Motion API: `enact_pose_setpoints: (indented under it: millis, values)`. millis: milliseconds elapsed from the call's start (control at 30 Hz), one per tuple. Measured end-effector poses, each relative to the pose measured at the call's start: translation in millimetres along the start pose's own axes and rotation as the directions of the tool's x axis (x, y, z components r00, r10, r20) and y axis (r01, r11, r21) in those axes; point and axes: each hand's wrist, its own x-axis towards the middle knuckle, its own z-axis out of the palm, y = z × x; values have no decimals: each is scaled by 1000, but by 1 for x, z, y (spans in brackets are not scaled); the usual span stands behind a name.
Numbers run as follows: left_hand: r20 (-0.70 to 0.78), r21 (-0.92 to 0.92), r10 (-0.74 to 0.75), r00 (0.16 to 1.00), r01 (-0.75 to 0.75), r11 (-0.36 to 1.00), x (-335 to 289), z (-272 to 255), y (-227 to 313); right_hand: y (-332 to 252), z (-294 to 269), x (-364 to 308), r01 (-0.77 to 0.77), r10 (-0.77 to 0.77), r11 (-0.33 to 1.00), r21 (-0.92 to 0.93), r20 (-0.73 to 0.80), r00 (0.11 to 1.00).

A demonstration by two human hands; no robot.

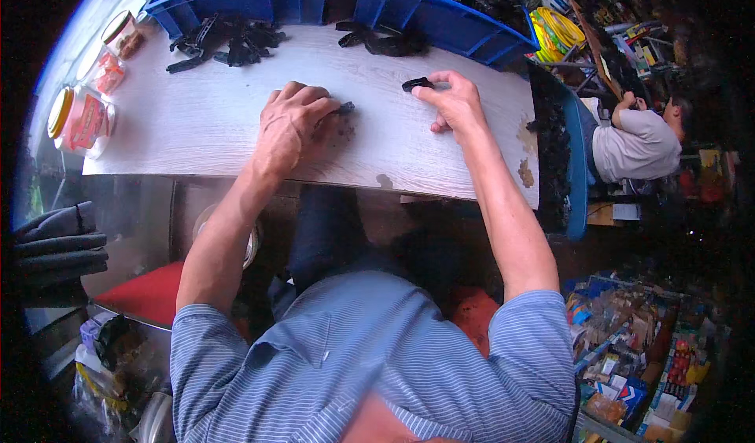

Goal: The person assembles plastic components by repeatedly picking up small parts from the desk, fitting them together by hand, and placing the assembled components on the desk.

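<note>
Over the middle of the pale wood-grain table (228,120), my left hand (292,120) is closed with its knuckles up. A small dark grey piece (344,108) sticks out at its thumb side; the rest is covered by the fingers. To the right, my right hand (456,103) pinches a small black plastic part (417,84) between thumb and fingertips, just above the tabletop. Beyond my hands lie a loose heap of black plastic parts (228,43) at the far left and a smaller heap (385,42) at the far middle.
Two blue crates (244,2) (448,22) stand along the table's far edge, the right one holding black parts. Lidded clear jars (82,124) line the left end. A blue bin (580,152) with black pieces adjoins the right edge. Farther right, another person (637,144) sits.
</note>
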Motion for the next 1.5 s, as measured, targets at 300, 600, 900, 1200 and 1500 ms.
enact_pose_setpoints:
  millis: [300, 600, 900, 1200, 1500]
  values:
    - [85, 28, -11, 996, 8, 1000, -1, -7, 2, -5, 7, 3, 55, -56, 998, -37, -12, 998]
    - [-58, 14, 13, 998, -12, 1000, -3, -10, 6, -13, 14, -20, -91, 84, 990, 105, 76, 994]
    - [-132, -20, 165, 977, -169, 985, -5, -13, 14, -42, 76, -60, -171, -53, 898, 406, 486, 872]
    - [-216, 14, 59, 975, -57, 998, -9, -5, 7, -42, 90, -64, -100, -51, 876, 471, 297, 954]
    - [-4, 10, 53, 999, -53, 999, -12, -1, -4, -45, 107, -65, -69, 26, 932, 357, 123, 992]
